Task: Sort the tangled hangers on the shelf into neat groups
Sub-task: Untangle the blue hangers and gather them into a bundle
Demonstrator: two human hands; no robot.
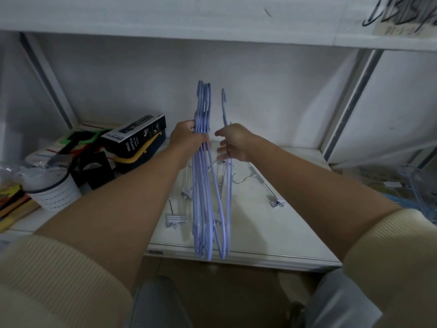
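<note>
Item one: your left hand (189, 138), clenched around a bundle of lilac hangers (201, 185), gripping them just below their hooks so the hooks stand up against the white back wall and the bodies hang edge-on toward you, their lower ends reaching past the front lip of the shelf (272, 228). Item two: your right hand (233, 143), just beside the left and apart from it, fingers closed on a single lilac hanger (227, 197) near its neck; its hook rises separately to the right of the bundle's hooks, and its lower loop hangs close against the bundle. Item three: on the white shelf board beneath both hands, several clip hangers (267, 185) of metal with pale clips, lying loose and crossed over one another; you cannot count them, as the lilac hangers cover part of the pile. Item four: to your left on the same shelf, a black box marked spray bottle (133, 136), resting tilted on a yellow-edged item, with a white cup (53, 190) nearer the front edge and mixed clutter around it. Item five: on the upper shelf at top right, dark wire hangers (402, 13), blurred. Both of your sleeves are cream ribbed knit, pushed up the forearms.
</note>
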